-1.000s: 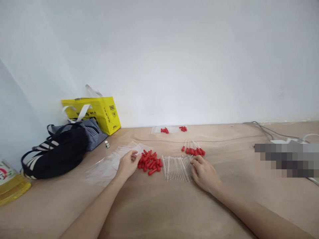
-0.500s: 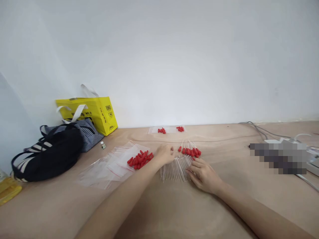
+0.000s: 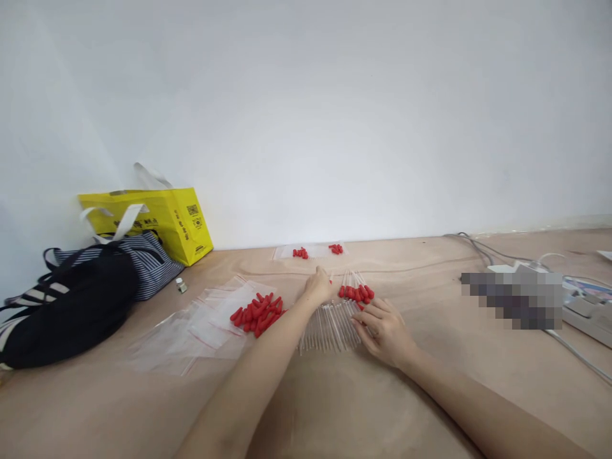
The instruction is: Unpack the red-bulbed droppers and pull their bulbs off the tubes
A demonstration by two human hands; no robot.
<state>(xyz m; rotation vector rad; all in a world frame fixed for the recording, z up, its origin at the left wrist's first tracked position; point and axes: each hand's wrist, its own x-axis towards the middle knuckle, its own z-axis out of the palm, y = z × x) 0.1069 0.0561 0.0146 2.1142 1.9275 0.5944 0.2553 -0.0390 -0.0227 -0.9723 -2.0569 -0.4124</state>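
Note:
My left hand (image 3: pixel 317 287) reaches across to the far end of a row of clear glass tubes (image 3: pixel 329 325) lying on the wooden table (image 3: pixel 335 401); its fingers are bunched together, and what they hold, if anything, is hidden. My right hand (image 3: pixel 385 330) rests at the right end of the same tubes with its fingers curled on them. Just beyond lies a bunch of tubes fitted with red rubber caps (image 3: pixel 354 291). A loose pile of red caps (image 3: pixel 255 313) sits to the left, on clear zip bags (image 3: pixel 201 328).
A yellow tote bag (image 3: pixel 153 220) and a black and striped bag (image 3: pixel 81 293) stand at the left against the white wall. A small bottle (image 3: pixel 180 285) sits near them. More capped tubes in a bag (image 3: pixel 315 252) lie at the back. Cables and a power strip (image 3: pixel 583 306) are at the right.
My left hand has left the red cap pile and moved right and away, to the far end of the tube row. The view has shifted right. My right hand stays on the tubes.

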